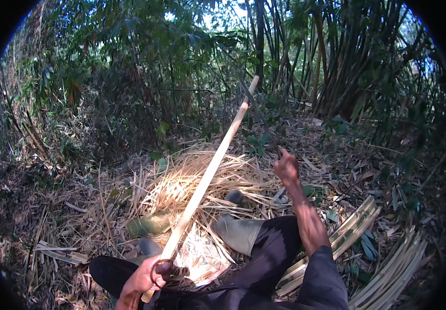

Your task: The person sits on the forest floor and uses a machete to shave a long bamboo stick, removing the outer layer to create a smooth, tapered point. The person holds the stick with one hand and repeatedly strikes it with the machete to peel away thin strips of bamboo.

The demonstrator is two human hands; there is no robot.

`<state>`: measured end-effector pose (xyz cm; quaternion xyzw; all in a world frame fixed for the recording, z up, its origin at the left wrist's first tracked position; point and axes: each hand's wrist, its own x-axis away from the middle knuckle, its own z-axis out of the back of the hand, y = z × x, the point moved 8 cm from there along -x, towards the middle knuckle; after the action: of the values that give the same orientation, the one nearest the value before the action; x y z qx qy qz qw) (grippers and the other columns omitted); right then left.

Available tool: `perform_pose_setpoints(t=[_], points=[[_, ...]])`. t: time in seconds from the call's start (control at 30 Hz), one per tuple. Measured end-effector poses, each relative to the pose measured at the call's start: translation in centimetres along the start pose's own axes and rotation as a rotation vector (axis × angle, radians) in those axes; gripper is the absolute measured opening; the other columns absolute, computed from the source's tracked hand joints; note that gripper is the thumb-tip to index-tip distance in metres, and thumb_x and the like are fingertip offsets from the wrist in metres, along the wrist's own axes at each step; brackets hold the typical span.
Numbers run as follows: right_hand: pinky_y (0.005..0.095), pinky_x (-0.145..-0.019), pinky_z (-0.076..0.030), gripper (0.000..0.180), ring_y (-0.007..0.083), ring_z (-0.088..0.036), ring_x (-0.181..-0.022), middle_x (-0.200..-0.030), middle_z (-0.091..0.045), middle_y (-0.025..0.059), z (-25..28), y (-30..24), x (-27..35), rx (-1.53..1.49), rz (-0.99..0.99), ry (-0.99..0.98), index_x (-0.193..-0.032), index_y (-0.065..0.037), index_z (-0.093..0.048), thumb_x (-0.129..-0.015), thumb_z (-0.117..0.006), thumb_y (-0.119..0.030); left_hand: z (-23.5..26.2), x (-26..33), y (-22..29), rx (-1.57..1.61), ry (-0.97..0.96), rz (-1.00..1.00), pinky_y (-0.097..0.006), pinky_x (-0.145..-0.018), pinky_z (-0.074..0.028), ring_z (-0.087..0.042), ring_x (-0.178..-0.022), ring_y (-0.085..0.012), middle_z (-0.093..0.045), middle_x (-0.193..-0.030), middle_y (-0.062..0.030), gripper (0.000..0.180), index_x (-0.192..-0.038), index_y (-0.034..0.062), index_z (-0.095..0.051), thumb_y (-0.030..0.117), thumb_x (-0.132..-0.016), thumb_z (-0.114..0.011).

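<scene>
Nearest the lens, the left hand (pixel 148 276) is closing tight around the near end of a long pale bamboo strip (pixel 207 173), which is running up and away toward the far centre, its tip (pixel 254 79) reaching against the dark thicket. The right hand (pixel 286 166) is lifting farther out on the right, clenched around something dark and thin; a blade-like shape seems to be rising from it toward the strip's upper part, though what exactly it is gripping cannot be told. Under the strip, a heap of dry shavings (pixel 192 183) is catching sunlight, and the person's green rubber boots (pixel 236 232) are resting in it, legs in dark trousers (pixel 280 253). Split bamboo slats (pixel 352 232) are lying at the near right; bamboo stems (pixel 336 62) are standing at the far right. Risk as judged: a swing from the raised hand could be glancing off the springy strip toward the gripping fingers or legs, since the strip is being held at one end only.
</scene>
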<state>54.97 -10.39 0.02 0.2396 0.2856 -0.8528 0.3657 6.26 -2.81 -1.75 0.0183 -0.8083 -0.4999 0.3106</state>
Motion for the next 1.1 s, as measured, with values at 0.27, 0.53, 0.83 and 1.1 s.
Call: perform_pose_setpoints(t=[0.27,0.53,0.83,1.1], points=[[0.0415,-0.055,-0.048,0.013,0.0343,-0.061,-0.060,-0.063,-0.058,0.0151,3.6,-8.8,4.5,-0.228,0.468,-0.077,-0.083,-0.004,-0.055,-0.075,-0.064,-0.008,-0.1,-1.6,-0.8,0.520,-0.324,0.011,-0.019,-0.033,-0.021,-0.028,-0.042,-0.0040,-0.035,-0.058,0.0013,0.025,-0.101,0.0011,-0.048,0.025,-0.094,-0.054],[0.0436,-0.060,-0.049,0.030,0.0316,-0.061,-0.064,-0.073,-0.060,0.0151,3.4,-6.9,3.1,-0.096,0.343,-0.140,-0.097,-0.006,-0.053,-0.069,-0.064,-0.008,0.1,-1.2,-1.7,0.533,-0.361,-0.053,-0.021,-0.033,-0.022,-0.030,-0.040,-0.0053,-0.036,-0.055,-0.0001,0.025,-0.101,-0.0033,-0.049,0.021,-0.095,-0.051],[0.0439,-0.055,-0.048,0.013,0.0360,-0.060,-0.059,-0.062,-0.058,0.0166,3.5,-6.1,3.5,-0.120,0.291,-0.061,-0.083,-0.007,-0.053,-0.074,-0.062,-0.011,0.7,-1.1,-2.6,0.516,-0.292,-0.006,-0.021,-0.033,-0.026,-0.033,-0.040,-0.0060,-0.040,-0.057,-0.0017,0.029,-0.103,-0.0050,-0.050,0.022,-0.094,-0.054],[0.0442,-0.059,-0.050,0.014,0.0375,-0.063,-0.071,-0.071,-0.063,0.0195,2.5,-1.2,-0.9,-0.003,-0.058,-0.067,-0.082,-0.006,-0.057,-0.080,-0.064,-0.017,-0.5,-0.7,-2.2,0.408,-0.298,-0.012,-0.019,-0.032,-0.023,-0.031,-0.041,-0.0045,-0.040,-0.058,-0.0011,0.030,-0.099,-0.0022,-0.048,0.027,-0.094,-0.053]])
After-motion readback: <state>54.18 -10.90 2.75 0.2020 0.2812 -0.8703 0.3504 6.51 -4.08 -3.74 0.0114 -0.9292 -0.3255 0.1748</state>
